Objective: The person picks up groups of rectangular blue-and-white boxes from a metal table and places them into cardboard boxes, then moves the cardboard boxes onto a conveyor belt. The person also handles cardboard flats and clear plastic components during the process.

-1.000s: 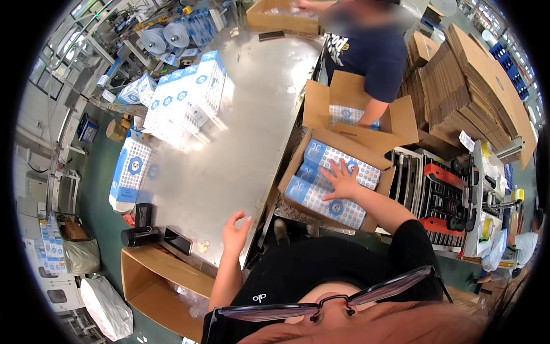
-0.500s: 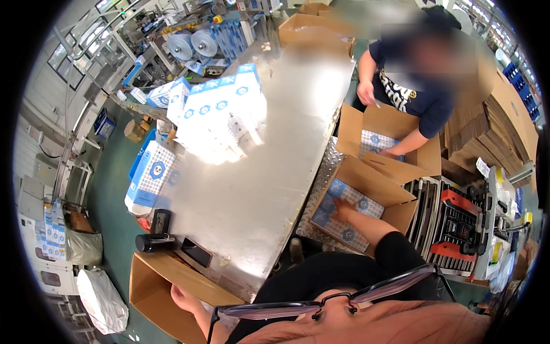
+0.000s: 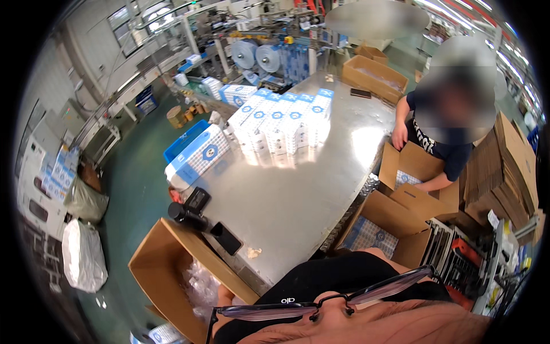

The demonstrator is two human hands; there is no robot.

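Note:
My left hand (image 3: 224,296) reaches into an open cardboard box (image 3: 159,269) at the lower left, beside crumpled clear plastic bags (image 3: 201,289). Its fingers are hidden behind the box wall, so any grip on the plastic does not show. On the right, my right hand (image 3: 376,252) is at the near edge of another open carton (image 3: 411,243); only a strip of skin shows and the fingers are out of sight. Blue-and-white patterned packs (image 3: 372,236) lie flat inside that carton.
Rows of blue-and-white packs (image 3: 281,117) stand on the metal table (image 3: 269,200). A phone (image 3: 226,238) and black bottle (image 3: 186,217) lie at its near left edge. Across from me, a co-worker reaches into a carton (image 3: 421,157). Flattened cartons (image 3: 495,172) are stacked at right.
My view has swung, shifting the scene. My right hand has come off the packs toward the carton's near edge. My left hand is deeper in its box, where plastic bags now show.

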